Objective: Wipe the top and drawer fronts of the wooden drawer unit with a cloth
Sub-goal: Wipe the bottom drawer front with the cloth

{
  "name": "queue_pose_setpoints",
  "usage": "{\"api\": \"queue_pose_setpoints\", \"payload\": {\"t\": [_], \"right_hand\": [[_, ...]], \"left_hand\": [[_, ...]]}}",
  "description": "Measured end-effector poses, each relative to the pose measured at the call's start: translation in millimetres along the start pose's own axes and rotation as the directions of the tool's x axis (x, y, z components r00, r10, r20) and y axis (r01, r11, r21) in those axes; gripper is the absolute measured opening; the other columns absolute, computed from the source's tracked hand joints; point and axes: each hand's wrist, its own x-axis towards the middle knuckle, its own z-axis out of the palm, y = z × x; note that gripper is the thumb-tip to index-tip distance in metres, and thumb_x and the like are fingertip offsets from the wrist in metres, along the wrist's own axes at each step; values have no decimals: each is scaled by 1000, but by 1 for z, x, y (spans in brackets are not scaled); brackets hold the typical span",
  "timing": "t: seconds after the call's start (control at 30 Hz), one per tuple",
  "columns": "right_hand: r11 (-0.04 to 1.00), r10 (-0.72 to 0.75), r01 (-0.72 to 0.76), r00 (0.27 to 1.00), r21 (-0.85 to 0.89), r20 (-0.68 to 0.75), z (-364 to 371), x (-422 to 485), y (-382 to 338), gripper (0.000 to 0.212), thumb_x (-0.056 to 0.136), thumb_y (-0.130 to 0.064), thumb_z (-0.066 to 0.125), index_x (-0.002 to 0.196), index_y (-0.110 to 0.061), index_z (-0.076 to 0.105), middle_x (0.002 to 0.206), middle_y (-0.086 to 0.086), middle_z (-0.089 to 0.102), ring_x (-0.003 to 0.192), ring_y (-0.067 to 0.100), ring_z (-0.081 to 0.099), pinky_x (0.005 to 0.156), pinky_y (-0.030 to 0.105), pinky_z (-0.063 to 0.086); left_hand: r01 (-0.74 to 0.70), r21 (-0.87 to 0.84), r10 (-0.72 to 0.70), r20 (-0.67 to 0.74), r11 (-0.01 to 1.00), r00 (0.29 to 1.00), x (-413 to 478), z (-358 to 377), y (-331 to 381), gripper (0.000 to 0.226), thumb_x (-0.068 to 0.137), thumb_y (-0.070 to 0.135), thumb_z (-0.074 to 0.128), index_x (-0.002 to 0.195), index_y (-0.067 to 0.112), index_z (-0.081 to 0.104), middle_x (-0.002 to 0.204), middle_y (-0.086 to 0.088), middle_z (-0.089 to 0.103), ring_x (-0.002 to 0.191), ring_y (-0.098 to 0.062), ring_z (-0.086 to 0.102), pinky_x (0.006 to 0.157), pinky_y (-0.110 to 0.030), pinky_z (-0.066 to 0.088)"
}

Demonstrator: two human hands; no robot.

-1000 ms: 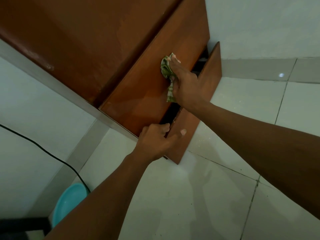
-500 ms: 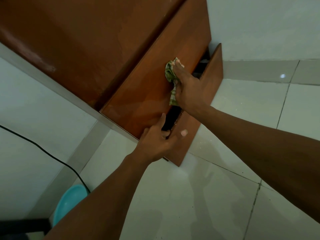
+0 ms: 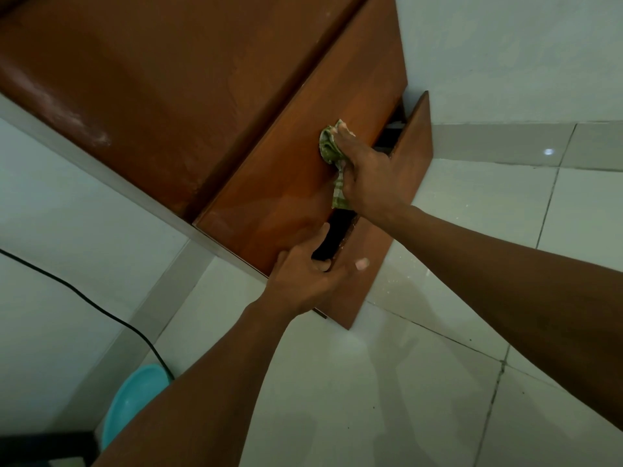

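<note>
The right hand (image 3: 367, 176) has its grip clamped on a bunched green cloth (image 3: 327, 148). The fingers curl over the cloth and press it against the upper drawer front (image 3: 296, 203) at centre right of the frame, and a tail of cloth hangs below the palm. Done well, this pass likely calls for flat, even pressure and overlapping strokes out to the edges and corners, with the unit braced. Just below, the left hand (image 3: 303, 281) grips the lower drawer front (image 3: 381, 251), which stands pulled out. Its fingers hook over the top edge into the dark gap and the thumb lies flat on the outer face. The wooden drawer unit (image 3: 168, 79) fills the upper left, with pale patches along one edge. On the tiled floor (image 3: 438, 382), a teal basin (image 3: 135, 396) sits at lower left beside a black cable (image 3: 84, 298).
</note>
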Motion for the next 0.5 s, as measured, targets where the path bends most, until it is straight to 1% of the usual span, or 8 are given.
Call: {"api": "queue_pose_setpoints", "payload": {"t": [0.07, 0.17, 0.23, 0.27, 0.3, 0.37, 0.43, 0.5], "right_hand": [[1000, 6, -6, 1000, -5, 15, -1, 0, 1, 54, 91, 14, 46, 145, 5, 44, 149, 26, 47, 139, 40, 46, 118, 49, 36], [1000, 7, -7, 1000, -4, 18, -1, 0, 2, 55, 91, 14, 46, 145, 5, 44, 149, 26, 46, 138, 40, 46, 118, 48, 35], [1000, 1, -1, 1000, 7, 8, -1, -1, 2, 55, 90, 14, 46, 144, 5, 45, 148, 27, 46, 137, 41, 47, 118, 49, 36], [1000, 6, -6, 1000, 6, 5, -1, -1, 2, 55, 90, 14, 46, 143, 5, 46, 148, 27, 46, 137, 41, 47, 117, 49, 37], [1000, 6, -6, 1000, 1, 2, -1, -1, 2, 54, 90, 14, 46, 143, 5, 46, 148, 27, 47, 137, 41, 48, 116, 50, 38], [1000, -11, 11, 1000, -9, 2, -1, -1, 4, 53, 91, 13, 46, 143, 5, 46, 146, 28, 49, 135, 42, 50, 115, 51, 40], [1000, -3, 4, 1000, -23, 6, -1, -2, 3, 52, 91, 13, 45, 143, 6, 45, 145, 29, 49, 134, 43, 50, 115, 51, 40], [1000, 4, -4, 1000, -15, 26, -4, -2, 2, 50, 94, 12, 44, 143, 5, 45, 146, 29, 48, 135, 42, 49, 117, 48, 37]], "left_hand": [[7, -10, -7, -3, 1000, 1000, 0, 1, 1, 107, 71, 78, 71, 158, 34, 30, 146, 3, 57, 140, -18, 46, 115, -43, 38], [6, -6, -6, 10, 1000, 1000, 1, 2, 2, 106, 71, 76, 74, 158, 34, 31, 146, 3, 57, 138, -19, 49, 112, -42, 39], [14, -2, -14, 11, 1000, 1000, 1, 1, 2, 108, 71, 76, 74, 159, 33, 29, 145, 2, 59, 140, -19, 47, 112, -42, 38], [18, 10, -18, 10, 1000, 1000, 0, 1, 2, 110, 71, 77, 72, 160, 34, 25, 145, 3, 59, 142, -21, 44, 114, -44, 36], [21, 42, -21, 8, 999, 1000, -2, 2, 3, 114, 71, 80, 69, 161, 34, 17, 144, 4, 59, 145, -24, 39, 116, -48, 33], [17, 131, -17, 0, 991, 1000, -10, 6, 7, 118, 76, 82, 61, 161, 37, -6, 143, 5, 60, 146, -28, 34, 117, -52, 28], [-9, 223, 11, -11, 975, 1000, -21, 15, 12, 117, 82, 80, 53, 153, 38, -30, 144, -2, 59, 138, -32, 45, 113, -51, 33], [-4, 268, 22, -62, 963, 998, -33, 25, 17, 114, 85, 82, 44, 145, 38, -43, 141, -11, 59, 123, -35, 58, 106, -51, 43]]}}
